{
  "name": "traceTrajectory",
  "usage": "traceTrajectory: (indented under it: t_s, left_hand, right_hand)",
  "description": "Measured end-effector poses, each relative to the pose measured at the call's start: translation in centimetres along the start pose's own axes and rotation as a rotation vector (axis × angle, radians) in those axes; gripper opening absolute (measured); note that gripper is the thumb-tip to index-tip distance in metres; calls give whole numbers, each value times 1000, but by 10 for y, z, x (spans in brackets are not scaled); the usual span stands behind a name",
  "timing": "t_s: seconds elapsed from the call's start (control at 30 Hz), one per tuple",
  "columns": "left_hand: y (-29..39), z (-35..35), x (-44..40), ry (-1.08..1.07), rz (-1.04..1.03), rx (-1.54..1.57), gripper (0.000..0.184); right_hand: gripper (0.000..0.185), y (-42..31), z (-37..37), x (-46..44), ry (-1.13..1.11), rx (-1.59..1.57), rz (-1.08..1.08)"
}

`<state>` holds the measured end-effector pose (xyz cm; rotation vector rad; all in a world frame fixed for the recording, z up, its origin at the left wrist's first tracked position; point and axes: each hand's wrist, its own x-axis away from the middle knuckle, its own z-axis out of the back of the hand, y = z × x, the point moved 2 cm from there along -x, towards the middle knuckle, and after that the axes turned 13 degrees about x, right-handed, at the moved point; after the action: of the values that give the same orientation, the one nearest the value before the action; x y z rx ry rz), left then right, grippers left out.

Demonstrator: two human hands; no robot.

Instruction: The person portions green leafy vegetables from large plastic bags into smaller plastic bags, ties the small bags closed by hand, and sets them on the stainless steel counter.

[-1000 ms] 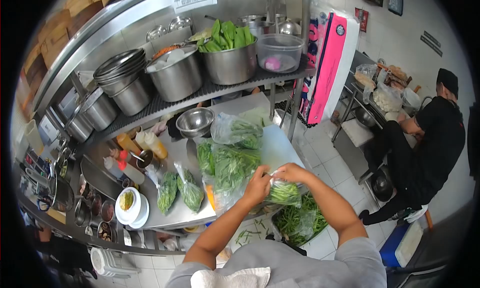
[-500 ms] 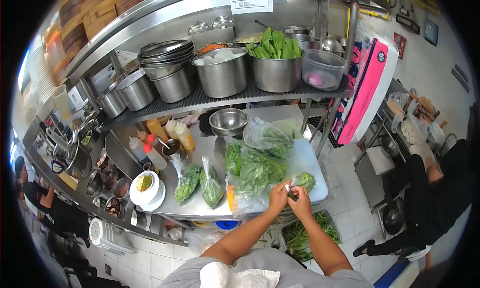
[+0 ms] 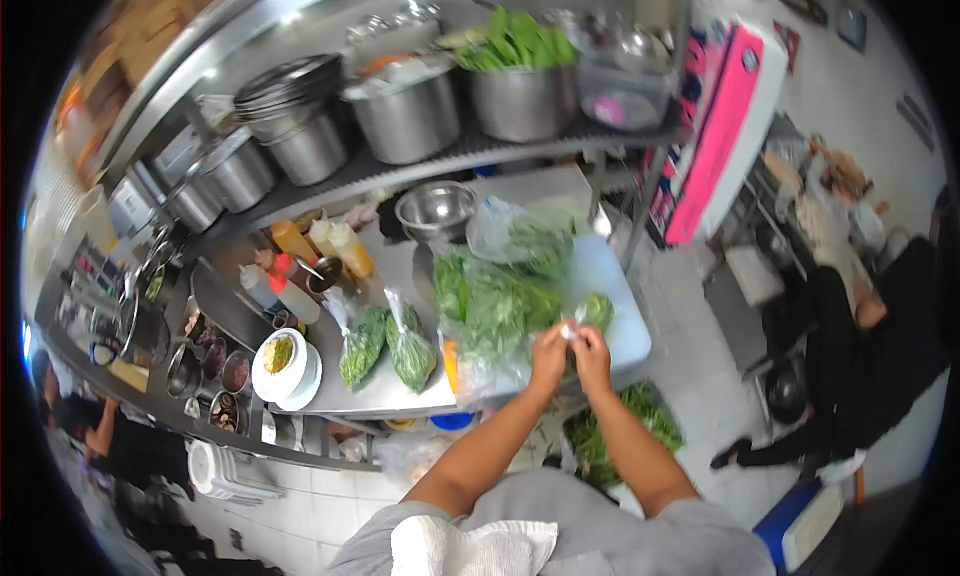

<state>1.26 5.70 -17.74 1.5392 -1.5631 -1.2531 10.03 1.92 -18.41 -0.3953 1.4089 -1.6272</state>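
Bagged greens [image 3: 597, 311] show just beyond the hands, above the pale blue board [image 3: 628, 321]. Left hand [image 3: 547, 358] and right hand [image 3: 593, 358] meet at the bag's gathered neck, both pinched narrow around the plastic; blur hides the exact grip. Just to their left, bigger leaves [image 3: 508, 311] in clear plastic lie partly over the board. Farther left, two filled bags [image 3: 412, 354] rest side by side on the steel worktop [image 3: 345, 400], near a white bowl [image 3: 299, 380]. Behind the leaves sits a metal bowl [image 3: 437, 209].
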Motion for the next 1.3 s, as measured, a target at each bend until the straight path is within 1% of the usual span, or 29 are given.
traceTrajectory:
  t_s: [0.03,0.07,0.1,0.2,0.27,0.3,0.37,0.43,0.5,0.53,0.57,0.63,0.67,0.7,0.77,0.83,0.87,0.93,0.97,1.03,1.07,1.1,1.17,1.2,1.23,1.27,1.3]
  left_hand:
    - [7,1,3,-63,131,-39,26]
    - [3,1,2,-29,122,-52,25]
    - [0,-2,1,31,221,45,23]
    - [-3,-8,0,32,220,99,23]
    - [0,-8,-1,59,270,53,24]
    - [3,-11,-3,51,255,58,24]
    - [13,-17,-2,63,283,172,27]
    - [15,-18,-5,40,302,211,25]
    - [17,-17,-3,-26,313,227,21]
    - [18,-17,-4,-48,310,179,20]
    - [17,-17,-5,-65,294,151,21]
    - [17,-15,-4,-91,346,255,19]
    - [21,-18,-2,-96,340,264,19]
    - [23,-20,1,-101,337,272,19]
    - [21,-17,-5,-148,374,289,18]
    - [15,-13,-9,-186,405,322,18]
    - [16,-14,-10,-167,386,302,20]
    - [20,-15,-11,-151,397,279,22]
    - [21,-15,-9,-126,408,257,23]
    - [24,-16,-11,-118,441,247,25]
    - [23,-15,-12,-111,472,233,26]
    - [23,-14,-12,-109,481,229,26]
    - [20,-17,-12,-174,490,214,25]
    - [17,-17,-12,-176,499,210,25]
    - [14,-16,-12,-178,461,172,25]
    - [12,-15,-13,-180,419,134,25]
    - [10,-16,-12,-183,419,130,25]
  right_hand:
    - [8,4,0,-2,13,-36,-36]
    - [9,12,0,-4,-12,-84,-83]
    - [11,18,0,-8,-33,-131,-114]
    - [13,13,4,-8,-11,-68,-190]
    - [14,16,4,-10,-7,-59,-199]
    - [14,18,2,-12,-7,-62,-197]
    - [13,21,2,-10,-12,-77,-205]
    - [12,20,3,-15,-26,-88,-225]
    - [9,17,7,-12,-61,-151,-300]
    - [9,17,9,-12,-67,-146,-314]
    - [9,16,9,-14,-82,-146,-283]
    - [8,11,12,-13,-88,-116,-211]
    - [8,18,11,-14,-102,-127,-221]
    - [9,7,14,-16,-119,-122,-280]
    - [5,4,15,-26,-139,-141,-294]
    - [11,9,14,-24,-227,-235,-272]
    - [11,9,14,-22,-221,-234,-277]
    - [25,5,17,-14,-128,-301,-203]
    - [25,4,18,-8,-128,-299,-207]
    - [36,-6,23,5,-101,-193,8]
    - [40,-17,29,9,-79,-81,67]
    - [40,-23,31,11,-79,-82,57]
    - [43,-32,32,11,-55,242,118]
    - [35,-36,33,10,-24,274,156]
    - [35,-29,33,8,-23,274,147]
    - [29,-19,31,5,-32,190,103]
    - [23,-10,28,1,-39,106,62]
